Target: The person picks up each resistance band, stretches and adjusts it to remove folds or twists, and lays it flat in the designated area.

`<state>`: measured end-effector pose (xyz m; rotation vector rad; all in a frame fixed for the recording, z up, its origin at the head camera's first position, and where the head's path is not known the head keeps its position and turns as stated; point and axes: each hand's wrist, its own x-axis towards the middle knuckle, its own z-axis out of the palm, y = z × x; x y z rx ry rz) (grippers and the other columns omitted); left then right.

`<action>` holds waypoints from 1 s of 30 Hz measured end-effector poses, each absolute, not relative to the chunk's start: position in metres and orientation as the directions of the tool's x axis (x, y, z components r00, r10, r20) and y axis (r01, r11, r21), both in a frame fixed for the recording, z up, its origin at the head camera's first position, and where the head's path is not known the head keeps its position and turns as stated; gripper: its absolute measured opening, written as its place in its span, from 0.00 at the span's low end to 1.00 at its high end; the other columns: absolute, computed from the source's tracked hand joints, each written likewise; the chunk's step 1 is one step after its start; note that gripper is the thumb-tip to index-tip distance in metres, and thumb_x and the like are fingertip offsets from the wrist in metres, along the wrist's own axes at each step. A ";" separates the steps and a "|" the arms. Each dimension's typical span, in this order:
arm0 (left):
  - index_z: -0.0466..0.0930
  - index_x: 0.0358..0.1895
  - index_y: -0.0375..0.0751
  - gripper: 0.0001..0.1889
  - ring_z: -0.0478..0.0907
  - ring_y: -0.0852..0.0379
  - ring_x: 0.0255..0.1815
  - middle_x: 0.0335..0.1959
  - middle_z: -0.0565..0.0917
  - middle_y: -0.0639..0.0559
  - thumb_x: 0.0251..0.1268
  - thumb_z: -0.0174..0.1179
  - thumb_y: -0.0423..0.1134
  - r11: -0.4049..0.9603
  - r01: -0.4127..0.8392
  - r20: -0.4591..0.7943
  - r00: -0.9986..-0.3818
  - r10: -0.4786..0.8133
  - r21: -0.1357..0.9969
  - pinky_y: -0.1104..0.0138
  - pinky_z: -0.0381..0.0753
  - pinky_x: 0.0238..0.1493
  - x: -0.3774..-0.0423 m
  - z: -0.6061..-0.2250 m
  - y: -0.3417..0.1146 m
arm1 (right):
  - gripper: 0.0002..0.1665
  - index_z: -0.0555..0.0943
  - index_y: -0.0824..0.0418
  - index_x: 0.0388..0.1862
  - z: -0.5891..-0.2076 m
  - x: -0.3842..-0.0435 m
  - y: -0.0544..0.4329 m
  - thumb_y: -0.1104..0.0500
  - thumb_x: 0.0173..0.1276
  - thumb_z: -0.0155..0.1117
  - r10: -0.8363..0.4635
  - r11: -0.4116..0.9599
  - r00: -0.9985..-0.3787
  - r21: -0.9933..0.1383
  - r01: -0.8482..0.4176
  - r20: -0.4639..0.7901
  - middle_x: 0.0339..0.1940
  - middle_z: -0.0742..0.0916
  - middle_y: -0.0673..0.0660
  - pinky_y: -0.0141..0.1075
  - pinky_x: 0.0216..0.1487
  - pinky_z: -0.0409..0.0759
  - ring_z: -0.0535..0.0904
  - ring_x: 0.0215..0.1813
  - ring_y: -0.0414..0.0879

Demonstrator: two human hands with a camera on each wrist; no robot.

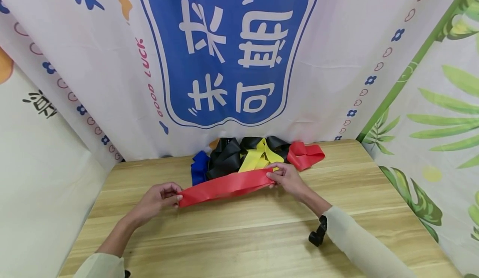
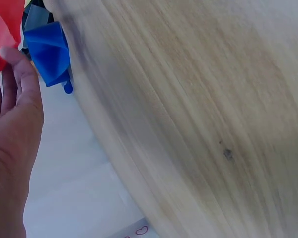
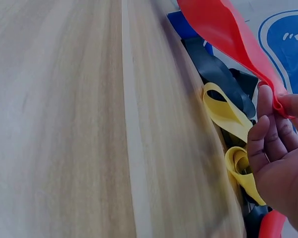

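A flat red resistance band (image 1: 224, 185) is stretched out sideways between two hands, over the wooden table. Its left end is pinched between thumb and fingers of my left hand (image 1: 159, 201). My right hand (image 1: 290, 180) pinches the other end, which sits higher in the head view. In the right wrist view the red band (image 3: 233, 37) shows as a doubled loop, folded at the fingertips. Behind it lies a pile of bands: a blue band (image 1: 200, 166), black bands (image 1: 224, 155), a yellow band (image 1: 258, 155) and another red band (image 1: 306, 155).
The pile lies along the back edge of the wooden table (image 1: 239, 244), against a printed curtain (image 1: 329, 70). More printed cloth hangs at the left and the right (image 1: 441, 116). A black strap (image 1: 318, 232) is on the right wrist.
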<state>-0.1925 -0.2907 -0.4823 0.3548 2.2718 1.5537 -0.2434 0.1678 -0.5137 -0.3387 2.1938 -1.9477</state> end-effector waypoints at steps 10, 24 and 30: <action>0.72 0.51 0.32 0.11 0.81 0.53 0.53 0.72 0.77 0.44 0.82 0.59 0.38 0.232 -0.051 -0.167 -0.840 0.516 0.971 0.61 0.87 0.45 -0.194 -0.478 -0.295 | 0.17 0.82 0.69 0.61 -0.526 -0.248 0.171 0.64 0.77 0.67 -0.312 0.139 -0.950 -0.990 -0.008 -0.036 0.22 0.86 0.57 0.36 0.32 0.85 0.88 0.26 0.49; 0.72 0.53 0.32 0.09 0.78 0.59 0.31 0.52 0.86 0.52 0.82 0.58 0.35 0.153 -0.002 -0.065 -0.908 0.413 0.988 0.66 0.81 0.30 -0.192 -0.479 -0.293 | 0.16 0.80 0.71 0.56 -0.520 -0.246 0.166 0.60 0.80 0.65 -0.329 0.125 -0.943 -0.992 0.016 -0.057 0.27 0.90 0.59 0.35 0.33 0.87 0.85 0.24 0.46; 0.75 0.54 0.32 0.08 0.74 0.59 0.25 0.37 0.83 0.50 0.81 0.58 0.33 0.232 0.046 -0.019 -0.963 0.267 0.972 0.67 0.78 0.25 -0.194 -0.481 -0.285 | 0.16 0.78 0.73 0.56 -0.528 -0.246 0.167 0.61 0.80 0.65 -0.346 0.127 -0.934 -0.991 0.045 -0.087 0.26 0.90 0.60 0.33 0.30 0.84 0.84 0.23 0.44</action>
